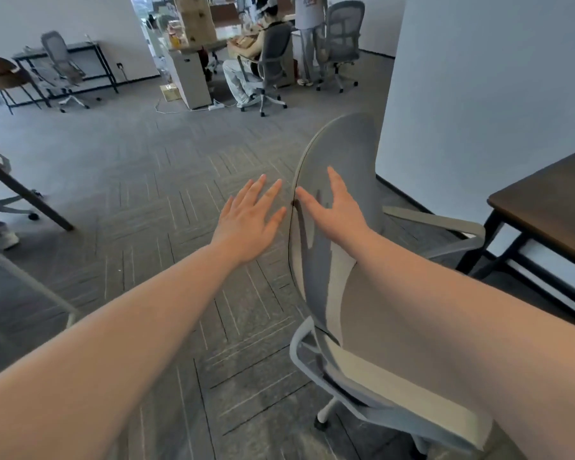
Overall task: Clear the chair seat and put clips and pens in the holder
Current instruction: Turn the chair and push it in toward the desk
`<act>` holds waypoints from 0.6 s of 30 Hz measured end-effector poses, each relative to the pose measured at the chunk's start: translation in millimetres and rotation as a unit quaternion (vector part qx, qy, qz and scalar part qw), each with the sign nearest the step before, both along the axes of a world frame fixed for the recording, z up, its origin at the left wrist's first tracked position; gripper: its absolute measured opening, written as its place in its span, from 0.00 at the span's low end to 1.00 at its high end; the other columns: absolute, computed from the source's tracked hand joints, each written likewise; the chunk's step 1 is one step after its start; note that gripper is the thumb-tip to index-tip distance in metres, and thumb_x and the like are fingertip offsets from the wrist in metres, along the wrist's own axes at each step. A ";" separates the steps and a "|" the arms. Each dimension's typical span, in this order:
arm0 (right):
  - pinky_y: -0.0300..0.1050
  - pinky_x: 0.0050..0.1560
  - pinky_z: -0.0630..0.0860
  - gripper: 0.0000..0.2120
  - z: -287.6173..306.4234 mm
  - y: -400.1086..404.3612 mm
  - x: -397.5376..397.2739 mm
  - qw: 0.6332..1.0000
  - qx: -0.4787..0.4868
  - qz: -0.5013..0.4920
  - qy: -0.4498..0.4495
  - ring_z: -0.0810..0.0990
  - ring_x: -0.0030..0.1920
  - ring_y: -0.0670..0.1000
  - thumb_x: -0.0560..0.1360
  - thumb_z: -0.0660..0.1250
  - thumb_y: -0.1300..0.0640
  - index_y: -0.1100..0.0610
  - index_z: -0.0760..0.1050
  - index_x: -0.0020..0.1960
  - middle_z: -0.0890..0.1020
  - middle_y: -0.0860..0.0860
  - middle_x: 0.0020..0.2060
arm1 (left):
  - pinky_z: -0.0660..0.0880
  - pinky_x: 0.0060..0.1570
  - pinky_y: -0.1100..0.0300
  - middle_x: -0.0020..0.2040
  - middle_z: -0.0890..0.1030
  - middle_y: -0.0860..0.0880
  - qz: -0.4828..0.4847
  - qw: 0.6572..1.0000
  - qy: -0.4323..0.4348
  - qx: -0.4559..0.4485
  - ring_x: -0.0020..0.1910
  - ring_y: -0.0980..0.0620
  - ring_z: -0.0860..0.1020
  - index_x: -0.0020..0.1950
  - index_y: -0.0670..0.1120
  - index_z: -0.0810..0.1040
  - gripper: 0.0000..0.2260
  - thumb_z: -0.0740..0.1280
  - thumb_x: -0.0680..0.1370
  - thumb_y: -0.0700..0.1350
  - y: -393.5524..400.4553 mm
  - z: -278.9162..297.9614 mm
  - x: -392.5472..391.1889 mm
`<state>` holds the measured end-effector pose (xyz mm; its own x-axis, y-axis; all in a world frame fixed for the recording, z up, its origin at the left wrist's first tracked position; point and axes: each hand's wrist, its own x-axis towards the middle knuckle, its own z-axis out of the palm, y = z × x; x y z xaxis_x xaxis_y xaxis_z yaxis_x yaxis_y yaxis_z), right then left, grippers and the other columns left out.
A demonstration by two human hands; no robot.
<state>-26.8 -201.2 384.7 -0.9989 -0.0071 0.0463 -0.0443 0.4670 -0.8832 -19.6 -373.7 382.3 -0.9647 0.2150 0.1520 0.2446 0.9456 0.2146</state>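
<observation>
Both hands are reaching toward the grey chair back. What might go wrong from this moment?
1. The chair has a castor on the carpet; a push from the right hand on the backrest may roll or swivel it away.
2. The left hand is open over the floor, beside the backrest edge, so only one hand may steady it.
3. The wooden table stands close to the armrest; a rolling chair may bump it.

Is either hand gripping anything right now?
No. Left hand and right hand are both open and empty, spread by the grey mesh chair back.
</observation>
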 end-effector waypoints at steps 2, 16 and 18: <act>0.46 0.75 0.56 0.43 3.2 -10.9 -15.3 1.000 -0.015 -0.006 -0.014 0.56 0.77 0.49 0.73 0.65 0.38 0.52 0.47 0.79 0.54 0.48 0.78 | 0.48 0.76 0.48 0.79 0.49 0.50 -0.002 1.000 -0.008 0.007 0.78 0.50 0.47 0.77 0.56 0.48 0.25 0.49 0.81 0.58 -5.4 0.9 -22.8; 0.54 0.75 0.59 0.45 20.3 -28.3 -43.9 0.987 0.020 0.013 -0.162 0.56 0.77 0.59 0.74 0.65 0.53 0.55 0.36 0.78 0.50 0.60 0.78 | 0.54 0.75 0.45 0.79 0.44 0.50 -0.135 0.984 -0.035 -0.107 0.78 0.48 0.46 0.76 0.58 0.39 0.42 0.68 0.75 0.49 0.6 16.2 -159.2; 0.53 0.74 0.60 0.45 20.3 -26.2 -37.3 0.984 0.020 0.013 -0.175 0.58 0.76 0.59 0.74 0.65 0.53 0.52 0.36 0.78 0.50 0.59 0.78 | 0.55 0.75 0.44 0.79 0.43 0.50 -0.165 0.977 -0.032 -0.132 0.78 0.48 0.45 0.76 0.59 0.38 0.47 0.72 0.72 0.53 6.5 20.9 -177.0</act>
<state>-64.1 -227.4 405.0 -0.9532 -0.0286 -0.3009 0.2461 0.5047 -0.8275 -196.7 -367.2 403.2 -0.8423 0.5389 -0.0094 0.5389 0.8424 -0.0022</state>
